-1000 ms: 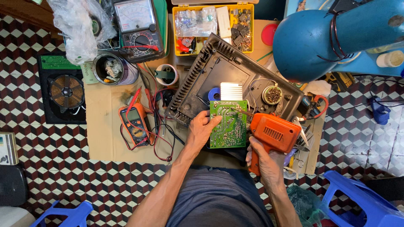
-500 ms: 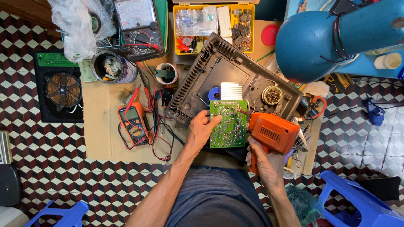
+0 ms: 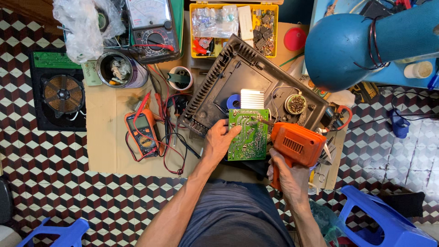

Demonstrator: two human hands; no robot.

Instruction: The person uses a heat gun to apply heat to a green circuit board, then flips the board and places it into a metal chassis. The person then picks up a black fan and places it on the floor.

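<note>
Head view: the green board [image 3: 249, 135] was gripped at its edge by the left hand [image 3: 218, 142]; the orange soldering gun [image 3: 297, 145] was clasped in the right hand [image 3: 288, 176], its tip on the board.

Low workbench on a patterned tile floor, seen from above.
Red, black and white cube-pattern tiles [image 3: 55, 183] all around; cardboard sheet [image 3: 103, 128] over the bench top; blue plastic stools [image 3: 379, 219] at lower corners; big blue lamp shade [image 3: 343, 50] at upper right.
</note>
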